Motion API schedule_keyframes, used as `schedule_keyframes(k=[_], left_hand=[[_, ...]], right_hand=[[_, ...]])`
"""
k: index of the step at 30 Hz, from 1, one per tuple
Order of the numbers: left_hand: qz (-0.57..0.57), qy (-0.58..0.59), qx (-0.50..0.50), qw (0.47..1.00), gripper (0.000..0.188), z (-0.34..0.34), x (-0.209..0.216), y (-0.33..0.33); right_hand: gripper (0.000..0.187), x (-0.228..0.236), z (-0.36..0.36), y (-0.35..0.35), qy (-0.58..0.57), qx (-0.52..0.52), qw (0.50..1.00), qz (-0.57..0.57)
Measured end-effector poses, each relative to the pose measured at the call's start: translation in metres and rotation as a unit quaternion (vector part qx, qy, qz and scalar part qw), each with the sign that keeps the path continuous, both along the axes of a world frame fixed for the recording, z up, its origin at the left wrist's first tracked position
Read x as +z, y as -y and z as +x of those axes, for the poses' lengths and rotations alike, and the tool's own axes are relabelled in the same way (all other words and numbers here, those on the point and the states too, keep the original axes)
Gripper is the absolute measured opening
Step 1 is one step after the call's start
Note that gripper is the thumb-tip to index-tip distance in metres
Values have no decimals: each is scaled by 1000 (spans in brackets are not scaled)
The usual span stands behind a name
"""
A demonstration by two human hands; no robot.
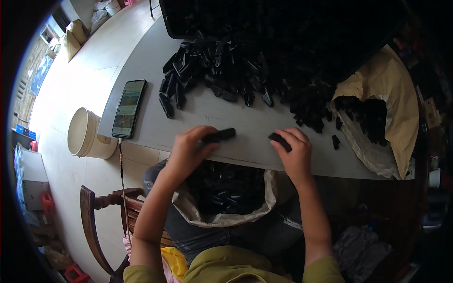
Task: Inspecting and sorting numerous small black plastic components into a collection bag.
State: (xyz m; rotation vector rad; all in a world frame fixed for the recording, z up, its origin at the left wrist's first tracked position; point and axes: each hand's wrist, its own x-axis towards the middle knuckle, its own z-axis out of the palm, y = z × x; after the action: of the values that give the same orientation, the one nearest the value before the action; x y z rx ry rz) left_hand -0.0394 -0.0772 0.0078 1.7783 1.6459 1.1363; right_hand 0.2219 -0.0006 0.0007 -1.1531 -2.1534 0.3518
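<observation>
My left hand (192, 145) is closed around a long black plastic piece (227, 134), whose rounded end sticks out to the right over the table's near edge. In my right hand (296, 146) a shorter black plastic piece (280, 140) is pinched between thumb and fingers. The two pieces are apart. Beyond my hands lies a heap of black plastic parts (222, 61) on the grey table (203, 111). Below them, an open sack (198, 218) full of dark pieces rests at my lap.
A phone (128, 108) with a cable lies at the table's left. A brown paper sack (401, 104) of small black parts lies open at the right. A large black container (283, 23) stands at the back. A beige bucket (85, 134) and a wooden chair (89, 212) are on the left.
</observation>
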Motion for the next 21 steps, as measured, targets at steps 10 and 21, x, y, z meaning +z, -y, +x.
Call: schedule_keyframes(k=[10, 21], left_hand=[[50, -50, -99, 993, 24, 25, -2, -17], [78, -28, -107, 991, 23, 29, -9, -18]], right_hand=[[31, 7, -19, 8, -72, 136, 980, -130], [32, 1, -14, 8, -122, 121, 980, -98]])
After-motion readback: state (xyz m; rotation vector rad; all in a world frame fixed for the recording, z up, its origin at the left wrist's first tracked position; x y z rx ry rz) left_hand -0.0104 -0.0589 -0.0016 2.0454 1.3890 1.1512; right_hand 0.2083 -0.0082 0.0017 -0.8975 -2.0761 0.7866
